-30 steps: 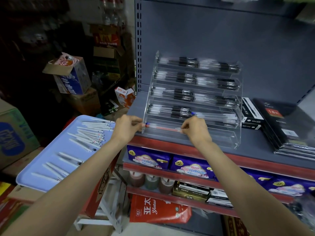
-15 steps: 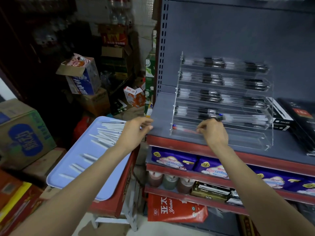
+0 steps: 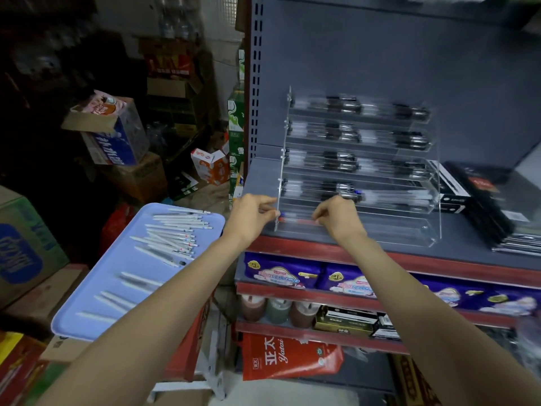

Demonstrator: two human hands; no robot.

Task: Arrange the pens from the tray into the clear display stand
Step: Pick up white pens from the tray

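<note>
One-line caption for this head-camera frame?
Both hands, left and right, set a red pen into the clear display stand's lowest tier.

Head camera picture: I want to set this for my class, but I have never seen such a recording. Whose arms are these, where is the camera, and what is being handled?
There is no machine here. A person wears the camera on the head, so it looks forward and down along their own two bare arms.

The left hand is at the left edge of the clear display stand on a grey shop shelf. The right hand reaches into its lowest tier, where a red pen lies between the hands. Blur hides each grip, so whether either hand holds the pen is unclear.

Upper tiers already contain dark pens. To the left, a blue tray bears many white pens.
</note>
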